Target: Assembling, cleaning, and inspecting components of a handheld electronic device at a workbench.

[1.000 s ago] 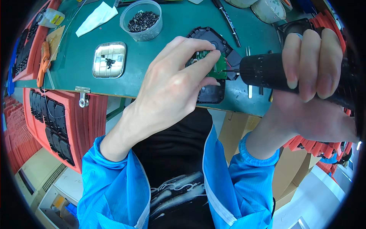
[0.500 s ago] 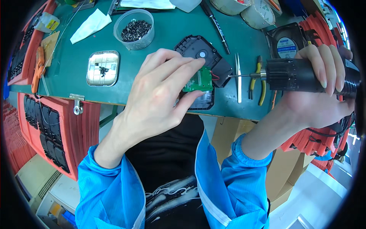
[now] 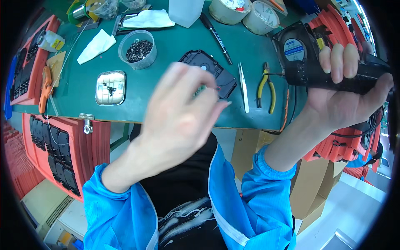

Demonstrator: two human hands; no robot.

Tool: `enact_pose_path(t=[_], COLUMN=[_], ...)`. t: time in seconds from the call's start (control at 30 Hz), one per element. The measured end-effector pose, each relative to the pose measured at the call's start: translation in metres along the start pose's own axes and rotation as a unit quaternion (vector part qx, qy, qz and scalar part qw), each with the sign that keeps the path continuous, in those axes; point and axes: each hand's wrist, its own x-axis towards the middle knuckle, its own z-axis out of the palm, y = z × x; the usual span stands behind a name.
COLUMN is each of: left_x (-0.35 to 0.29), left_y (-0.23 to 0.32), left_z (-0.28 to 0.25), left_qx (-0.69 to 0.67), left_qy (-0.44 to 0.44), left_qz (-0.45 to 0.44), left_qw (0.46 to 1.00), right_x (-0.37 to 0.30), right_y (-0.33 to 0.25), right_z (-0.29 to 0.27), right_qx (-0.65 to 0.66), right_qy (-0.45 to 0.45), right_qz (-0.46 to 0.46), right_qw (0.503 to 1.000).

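Left hand [image 3: 183,110], head view: blurred, fingers bent over a green circuit board [image 3: 200,90] with only a sliver showing; gripping or merely covering, impossible to tell. Right hand [image 3: 341,98]: closed round a black electric screwdriver [image 3: 304,74], bit pointing left, overlapping in view the yellow-handled pliers [image 3: 273,96]; contact not discernible. Black housing [image 3: 223,77]: on the worktop, just beyond the left hand and partly hidden by it. Worktop [image 3: 166,50]: green, seemingly curved by the lens. Along the far side: marker pen [image 3: 215,38], two round tins [image 3: 261,18], white wipe [image 3: 96,46]. Left portion: clear tub of screws [image 3: 137,50], square tray [image 3: 110,87] with small dark screws, orange-handled tool [image 3: 46,89]. Right portion: tweezers [image 3: 243,87], black fan [image 3: 293,49]. Near edge: metal clip [image 3: 87,123] at left, pink foam trays [image 3: 96,158] below it, cardboard box [image 3: 312,183] below the right forearm. Room for moving: green stretch between square tray and left hand; narrower strip between tweezers and pliers; right side tighter, with fan, cables [image 3: 286,110] and further foam close about the screwdriver.
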Motion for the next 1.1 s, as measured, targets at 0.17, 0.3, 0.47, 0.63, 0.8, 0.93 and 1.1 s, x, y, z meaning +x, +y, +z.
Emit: enact_pose_path(t=[0.17,0.3,0.47,0.63,0.8,0.93,1.1], left_x=[0.037,0.066,0.07,0.073,0.076,0.076,0.071], left_y=[0.02,0.021,0.018,0.016,0.008,-0.007,-0.011], left_z=[0.049,0.081,0.105,0.08,0.024,0.002,0.001], left_qx=[0.076,0.188,0.226,0.033,-0.418,-0.46,-0.137], left_qy=[0.011,-0.024,-0.057,0.038,0.002,-0.042,-0.054], left_qz=[-0.002,-0.041,-0.077,-0.034,-0.252,-0.332,-0.159], left_qw=[0.997,0.981,0.969,0.998,0.873,0.822,0.976], right_x=[0.001,0.009,0.011,0.018,0.026,0.03,0.039], right_y=[-0.012,-0.011,-0.014,-0.018,-0.023,-0.017,-0.002], right_z=[-0.005,0.001,-0.006,-0.012,-0.022,-0.019,-0.017], right_qx=[-0.069,-0.112,-0.138,-0.15,-0.079,-0.05,-0.006], right_qy=[0.016,0.064,0.092,0.091,0.054,0.04,0.004], right_qz=[-0.042,-0.095,-0.103,-0.087,-0.087,-0.079,-0.084], right_qw=[0.997,0.987,0.981,0.981,0.992,0.995,0.996])
